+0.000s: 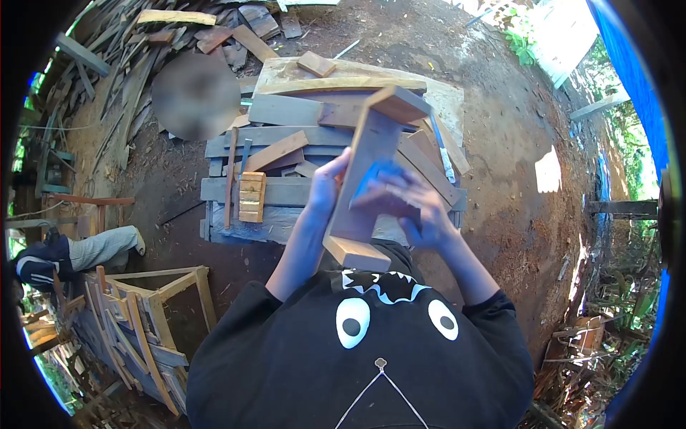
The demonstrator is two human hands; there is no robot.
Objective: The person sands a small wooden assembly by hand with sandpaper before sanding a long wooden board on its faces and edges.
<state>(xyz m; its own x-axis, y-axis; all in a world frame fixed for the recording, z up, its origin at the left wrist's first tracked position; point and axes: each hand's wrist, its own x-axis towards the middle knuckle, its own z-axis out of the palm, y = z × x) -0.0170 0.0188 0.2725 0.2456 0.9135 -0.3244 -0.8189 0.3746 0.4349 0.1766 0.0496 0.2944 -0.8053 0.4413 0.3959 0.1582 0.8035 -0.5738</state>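
Note:
My left hand (330,180) grips the long side of a U-shaped wooden frame (379,136), a board with a short block across each end. The frame is raised and tilted in front of my chest, above the workbench. On its inner face, my right hand (421,207) is curled and smeared by motion. Under those fingers is a thin brownish piece with a blue patch (373,175), too blurred to name. Behind the frame, the low plank bench (275,111) carries loose wood offcuts (280,149) and a small slatted wooden block (251,196).
A blue-and-white brush-like tool (444,161) lies at the bench's right side. Scrap planks (139,79) are heaped at the far left. Nearer, a wooden stand (153,307) holds upright slats, beside a person in striped trousers (103,250). A blue tarp (629,64) hangs at right.

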